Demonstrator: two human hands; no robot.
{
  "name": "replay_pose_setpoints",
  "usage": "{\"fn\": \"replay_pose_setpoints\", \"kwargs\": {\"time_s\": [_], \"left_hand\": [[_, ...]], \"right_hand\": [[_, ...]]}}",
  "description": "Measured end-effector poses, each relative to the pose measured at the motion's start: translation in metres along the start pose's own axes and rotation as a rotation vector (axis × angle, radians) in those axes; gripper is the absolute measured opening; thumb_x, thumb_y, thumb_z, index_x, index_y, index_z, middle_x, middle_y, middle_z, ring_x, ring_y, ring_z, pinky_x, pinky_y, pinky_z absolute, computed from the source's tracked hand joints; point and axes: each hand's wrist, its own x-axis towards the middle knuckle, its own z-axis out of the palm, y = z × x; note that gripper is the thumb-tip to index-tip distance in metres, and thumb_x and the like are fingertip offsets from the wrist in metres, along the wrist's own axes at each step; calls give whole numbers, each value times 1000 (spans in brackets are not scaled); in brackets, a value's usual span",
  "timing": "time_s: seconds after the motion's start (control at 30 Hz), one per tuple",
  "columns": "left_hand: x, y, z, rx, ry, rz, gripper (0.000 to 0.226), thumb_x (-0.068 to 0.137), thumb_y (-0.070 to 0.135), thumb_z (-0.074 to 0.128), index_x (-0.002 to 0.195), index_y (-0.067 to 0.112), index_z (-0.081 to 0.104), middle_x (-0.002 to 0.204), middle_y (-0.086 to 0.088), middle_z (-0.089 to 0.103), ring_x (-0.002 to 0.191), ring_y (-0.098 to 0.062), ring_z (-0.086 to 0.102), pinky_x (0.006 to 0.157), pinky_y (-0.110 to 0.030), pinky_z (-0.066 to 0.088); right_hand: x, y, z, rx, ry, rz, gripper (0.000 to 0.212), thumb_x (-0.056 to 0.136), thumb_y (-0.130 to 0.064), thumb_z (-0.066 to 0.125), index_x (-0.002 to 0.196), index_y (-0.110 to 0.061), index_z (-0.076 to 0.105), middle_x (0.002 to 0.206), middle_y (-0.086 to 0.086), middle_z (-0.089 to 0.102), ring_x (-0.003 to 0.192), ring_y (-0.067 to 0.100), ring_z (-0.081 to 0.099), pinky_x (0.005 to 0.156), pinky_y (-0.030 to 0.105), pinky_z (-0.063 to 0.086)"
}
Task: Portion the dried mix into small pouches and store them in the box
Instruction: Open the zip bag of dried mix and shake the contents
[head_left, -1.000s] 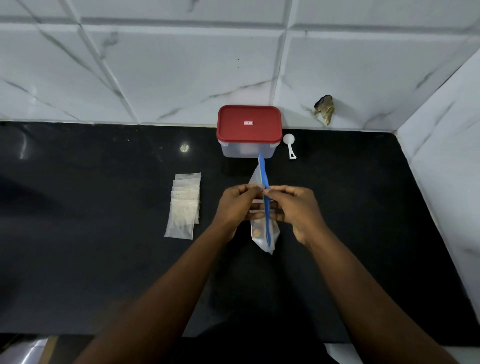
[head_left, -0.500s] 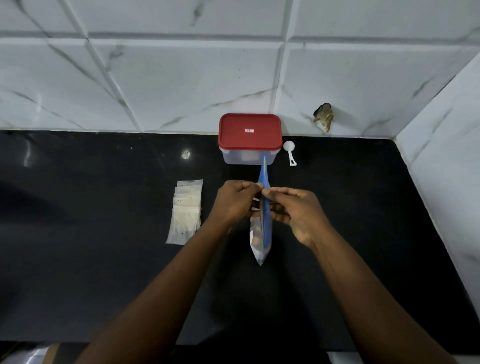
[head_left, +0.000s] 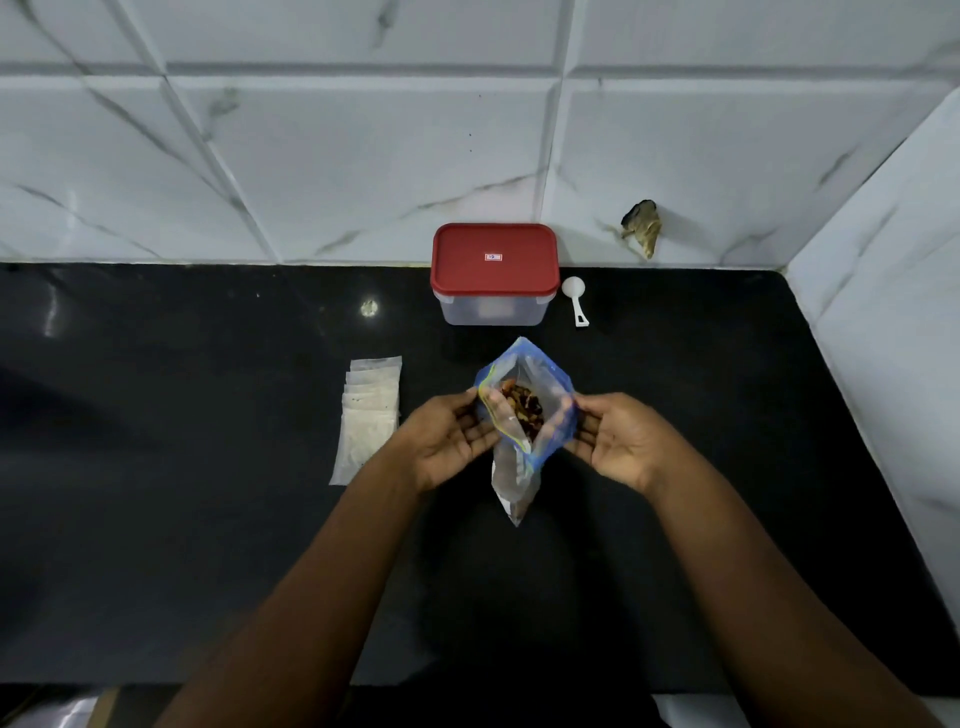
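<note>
The zip bag (head_left: 511, 483) of dried mix (head_left: 522, 410) is held over the counter (head_left: 208, 519), near the box (head_left: 493, 275), mouth spread open upward, long axis toward the person. Its rim is pinched by the left hand (head_left: 452, 441) and the right hand (head_left: 618, 441).

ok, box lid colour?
Red, with a small white label at its centre; the lid shows best in the head view.

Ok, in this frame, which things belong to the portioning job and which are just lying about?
Job: zip bag, dried mix inside, mouth held open by left hand and right hand; small pouches; red-lidded box; white scoop.
Lying about: brown scrap against the wall tiles; pale speck on the counter.
</note>
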Motion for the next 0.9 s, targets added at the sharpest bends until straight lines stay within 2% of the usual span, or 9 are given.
{"fn": "replay_pose_setpoints", "kwargs": {"time_s": [0.1,0.23,0.3,0.4,0.47,0.57,0.63,0.8,0.9], "left_hand": [[-3,4,-11,-170,1,3,24,108,14,46,102,2,67,89,-14,74,81,-23,74,68,-34,64],[-4,1,-12,-258,-44,-2,27,108,15,45,107,-1,67,91,-17,75,75,-23,78,69,-34,64],[-1,-4,-7,-270,-48,-11,28,108,14,44,112,-3,66,91,-18,75,73,-23,77,68,-34,65],[7,-17,-3,-235,-8,-16,28,109,12,40,103,-1,64,68,-10,71,54,-15,70,51,-27,59],[11,-23,-7,-74,48,12,28,110,17,42,101,6,65,64,-3,68,54,-11,66,53,-26,56],[11,-22,-16,230,111,91,27,107,28,51,114,12,71,97,-8,76,91,-21,72,79,-36,60],[6,-14,-17,431,113,131,25,104,33,56,118,16,69,114,-10,74,107,-26,69,93,-44,58],[8,1,-13,834,124,435,36,93,34,74,125,21,64,118,-1,71,106,-15,70,90,-33,58],[14,9,-8,1040,61,498,25,98,32,69,120,20,72,109,0,76,101,-14,73,90,-32,59]], "right_hand": [[-1,-7,-14,42,-22,90,17,98,-9,51,100,-3,67,74,7,67,66,15,67,64,30,62],[1,-11,-22,138,-24,131,25,85,-8,54,104,-2,69,93,11,70,90,19,65,91,31,53],[7,-7,-21,195,-8,155,29,81,-8,54,107,-3,68,95,12,67,90,18,63,88,29,54],[15,2,-19,215,46,185,23,94,-11,46,93,-1,67,82,14,67,72,22,68,70,35,61],[18,7,-20,94,67,156,22,94,-16,44,88,-5,63,75,11,63,66,21,63,64,33,57],[16,8,-25,-156,55,46,23,91,-23,50,101,-11,66,97,11,69,94,26,66,80,39,55],[12,6,-27,-258,14,-33,28,92,-27,55,111,-12,70,105,10,71,98,27,68,76,40,55],[6,3,-15,-523,-21,-262,28,88,-29,75,115,-22,71,110,4,75,95,22,74,70,34,61],[6,4,-6,-605,-47,-357,28,86,-28,80,112,-22,73,105,2,77,92,17,76,68,32,62]]}}
